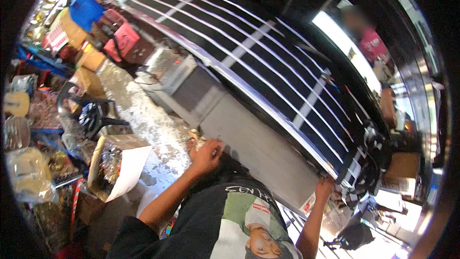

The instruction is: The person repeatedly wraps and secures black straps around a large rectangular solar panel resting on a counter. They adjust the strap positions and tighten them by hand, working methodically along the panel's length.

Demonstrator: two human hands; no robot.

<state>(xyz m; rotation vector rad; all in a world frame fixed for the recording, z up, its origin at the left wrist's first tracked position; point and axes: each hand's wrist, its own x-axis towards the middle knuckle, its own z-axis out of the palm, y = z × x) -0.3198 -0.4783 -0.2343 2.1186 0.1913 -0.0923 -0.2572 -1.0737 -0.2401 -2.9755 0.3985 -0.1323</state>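
My left hand [207, 156] is in front of my body, low at the centre, with its fingers curled in. What lies between those fingers, if anything, is too small to make out. Farther right, my right hand [324, 187] has its fingers closed at the near right corner of a large black panel [268, 74] striped with white strips. That panel slants across the view, far left to near right. Below its pale near edge runs a long grey board [239, 136], between my two hands.
An open cardboard box [124, 168] with clear-wrapped goods stands left, near a black chair-like frame [98, 117]. Packed goods [40, 115] crowd the left side. A pink container [122, 41] is at far left. A person in a pink top [373, 45] is beyond the panel; cartons [401, 172] stand right.
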